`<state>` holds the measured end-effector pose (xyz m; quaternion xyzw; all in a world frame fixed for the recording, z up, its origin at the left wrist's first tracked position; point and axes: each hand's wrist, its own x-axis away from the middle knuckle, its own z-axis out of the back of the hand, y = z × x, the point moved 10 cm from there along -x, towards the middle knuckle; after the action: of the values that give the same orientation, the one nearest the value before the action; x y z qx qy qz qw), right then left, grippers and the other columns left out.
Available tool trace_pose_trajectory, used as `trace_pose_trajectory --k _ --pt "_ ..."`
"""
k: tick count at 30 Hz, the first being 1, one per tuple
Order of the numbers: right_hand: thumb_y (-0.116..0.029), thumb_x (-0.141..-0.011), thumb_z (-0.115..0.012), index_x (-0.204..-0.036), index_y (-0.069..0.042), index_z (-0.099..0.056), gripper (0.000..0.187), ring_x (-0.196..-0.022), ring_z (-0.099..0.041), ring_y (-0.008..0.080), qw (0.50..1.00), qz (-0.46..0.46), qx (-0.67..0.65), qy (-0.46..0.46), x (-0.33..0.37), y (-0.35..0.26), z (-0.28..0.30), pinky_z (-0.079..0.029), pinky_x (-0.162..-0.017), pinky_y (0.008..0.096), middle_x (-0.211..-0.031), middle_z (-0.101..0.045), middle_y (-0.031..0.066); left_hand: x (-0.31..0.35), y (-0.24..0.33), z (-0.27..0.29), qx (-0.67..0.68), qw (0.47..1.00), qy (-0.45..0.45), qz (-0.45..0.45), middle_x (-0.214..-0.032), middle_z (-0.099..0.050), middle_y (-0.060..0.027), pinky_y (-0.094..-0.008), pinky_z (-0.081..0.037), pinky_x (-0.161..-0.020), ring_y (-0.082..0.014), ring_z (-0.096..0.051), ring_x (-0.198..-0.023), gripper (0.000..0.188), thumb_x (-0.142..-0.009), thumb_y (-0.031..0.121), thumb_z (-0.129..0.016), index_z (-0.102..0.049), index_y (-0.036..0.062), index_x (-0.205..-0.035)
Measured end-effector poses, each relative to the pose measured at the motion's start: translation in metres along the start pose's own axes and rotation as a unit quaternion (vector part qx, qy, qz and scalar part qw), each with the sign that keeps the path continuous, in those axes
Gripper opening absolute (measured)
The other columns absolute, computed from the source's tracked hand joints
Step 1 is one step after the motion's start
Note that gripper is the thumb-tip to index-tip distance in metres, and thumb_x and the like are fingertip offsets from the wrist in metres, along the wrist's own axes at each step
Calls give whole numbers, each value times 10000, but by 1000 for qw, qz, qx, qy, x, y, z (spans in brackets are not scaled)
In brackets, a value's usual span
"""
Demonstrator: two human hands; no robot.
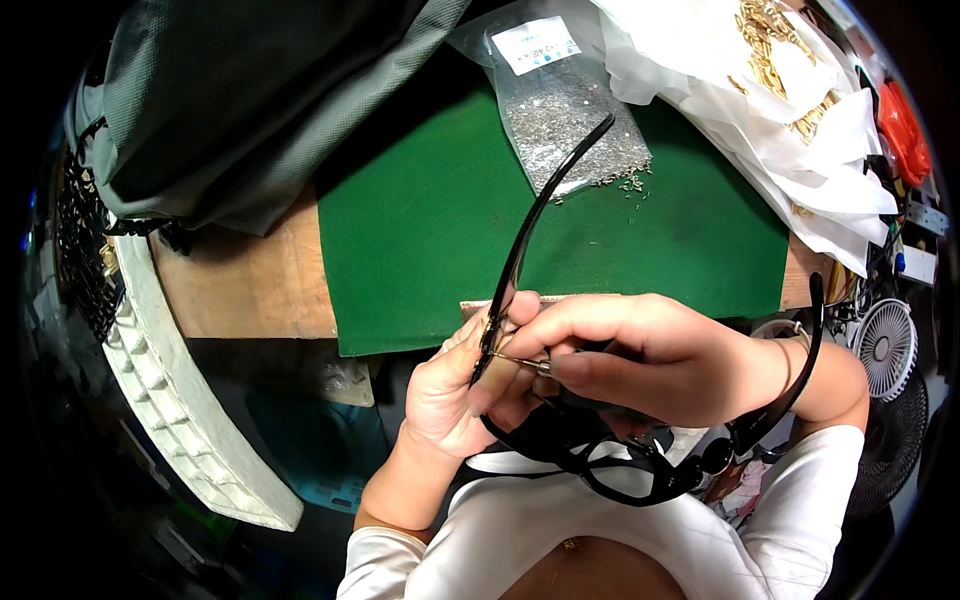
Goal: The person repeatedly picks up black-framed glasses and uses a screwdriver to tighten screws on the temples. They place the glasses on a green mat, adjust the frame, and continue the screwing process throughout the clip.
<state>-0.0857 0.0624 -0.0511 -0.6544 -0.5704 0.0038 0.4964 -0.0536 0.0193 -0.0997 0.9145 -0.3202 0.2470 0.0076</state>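
Note:
A black glasses frame (640, 485) hangs in front of my chest, one temple arm (540, 205) pointing up over the mat and the other rising at the right beside my forearm. My left hand (440, 400) is closed around the frame near one hinge. In my right hand (680, 365) is a slim screwdriver (530, 363), pinched between thumb and fingers, its thin tip against that hinge. The screw at the hinge is too small to make out. Beyond the hands lies a clear plastic bag (560, 110) of tiny metal screws, some spilled loose (632, 182) beside it.
A green mat (420, 240) covers much of the wooden bench (240, 285). Grey fabric (270, 100) drapes over the far left. White wrapping (700, 90) with gold-coloured pieces (775, 45) lies at the far right. A white tray (190, 420) stands left; a small fan (885, 345) stands right.

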Motion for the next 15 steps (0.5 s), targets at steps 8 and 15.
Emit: trace_pose_trajectory --k 8,15 --pt "-178 -882 -447 -1050 -20 -430 232 -454 -467 66 990 -87 -108 1 5 18 -1 -360 -352 182 -788 -588 39 -2 -7 -9 14 997 -72 7 -554 -490 -15 -307 -414 -753 -146 -528 -716 391 -870 239 -465 -431 61 -1217" --pt "-201 -882 -446 -1010 0 -388 246 -452 -476 78 984 -30 -174 25 5 26 0 -339 -326 180 -814 -602 70 -4 -8 -4 -28 998 -60 15 -523 -437 23 -220 -390 -583 -58 -377 -472 385 -873 250 -463 -440 64 -1209"
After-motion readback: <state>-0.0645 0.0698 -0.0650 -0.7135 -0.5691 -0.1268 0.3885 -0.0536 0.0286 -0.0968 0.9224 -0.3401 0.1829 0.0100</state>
